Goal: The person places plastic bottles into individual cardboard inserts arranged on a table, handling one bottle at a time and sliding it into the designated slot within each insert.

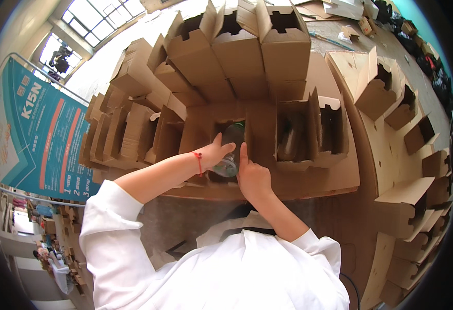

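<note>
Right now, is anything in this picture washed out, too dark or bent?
In the head view, the upper-left window is washed out by glare; in the same view, the cardboard boxes have dark, shadowed openings, the clear container between the left hand and right hand catches glints, corners go black, and the teal banner's frame curves.

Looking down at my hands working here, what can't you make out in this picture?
All in the head view:
Clear bottle: its middle is partly covered by the left hand.
Left hand: some fingers are out of sight, so its grip is unclear.
Tall boxes at the back: their walls and shadow hide the insides.
Box beside the right hand: something see-through inside, too dim to identify.
</note>
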`<state>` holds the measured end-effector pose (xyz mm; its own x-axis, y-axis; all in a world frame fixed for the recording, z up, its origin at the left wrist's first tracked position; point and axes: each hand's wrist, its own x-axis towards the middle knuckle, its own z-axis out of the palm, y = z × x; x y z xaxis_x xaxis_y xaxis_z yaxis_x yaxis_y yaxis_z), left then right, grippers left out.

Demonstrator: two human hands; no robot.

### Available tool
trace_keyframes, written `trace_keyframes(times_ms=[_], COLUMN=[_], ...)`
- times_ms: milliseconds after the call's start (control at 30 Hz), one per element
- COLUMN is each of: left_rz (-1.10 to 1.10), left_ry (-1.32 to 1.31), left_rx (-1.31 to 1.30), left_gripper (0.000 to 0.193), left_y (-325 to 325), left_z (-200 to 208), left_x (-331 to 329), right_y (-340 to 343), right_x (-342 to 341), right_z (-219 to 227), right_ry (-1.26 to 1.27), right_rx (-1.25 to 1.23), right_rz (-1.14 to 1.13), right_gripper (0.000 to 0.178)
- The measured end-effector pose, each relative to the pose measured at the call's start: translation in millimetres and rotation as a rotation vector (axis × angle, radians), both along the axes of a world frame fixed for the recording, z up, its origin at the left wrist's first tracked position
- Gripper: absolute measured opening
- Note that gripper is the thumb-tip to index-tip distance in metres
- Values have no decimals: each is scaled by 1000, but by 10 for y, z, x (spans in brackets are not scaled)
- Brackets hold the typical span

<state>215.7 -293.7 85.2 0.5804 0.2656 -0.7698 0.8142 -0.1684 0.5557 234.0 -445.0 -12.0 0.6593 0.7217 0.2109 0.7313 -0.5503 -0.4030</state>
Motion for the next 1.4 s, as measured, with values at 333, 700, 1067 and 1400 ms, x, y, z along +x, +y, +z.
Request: trace_keyframes(times_ms=[333,700,1067,1400], left_rz=[-424,-509,-810,-305], left_ry=[92,-794,-501,-1015], left_rx=[414,1109,997,498], left_gripper=[89,54,57,56], left_y=[-233,139,501,438], left_z=[-1204,-454,-746,-1002], left_x=[234,-11,472,365], right_y=[-244,-205,-92,154], right_x=[116,205,161,106], right_z=[-85,-8,53,-169], right_ry=[147,-32,3,151], right_rx=[201,289,199,184], right_rz=[-43,30,83,147], right_gripper=[68,53,66,83])
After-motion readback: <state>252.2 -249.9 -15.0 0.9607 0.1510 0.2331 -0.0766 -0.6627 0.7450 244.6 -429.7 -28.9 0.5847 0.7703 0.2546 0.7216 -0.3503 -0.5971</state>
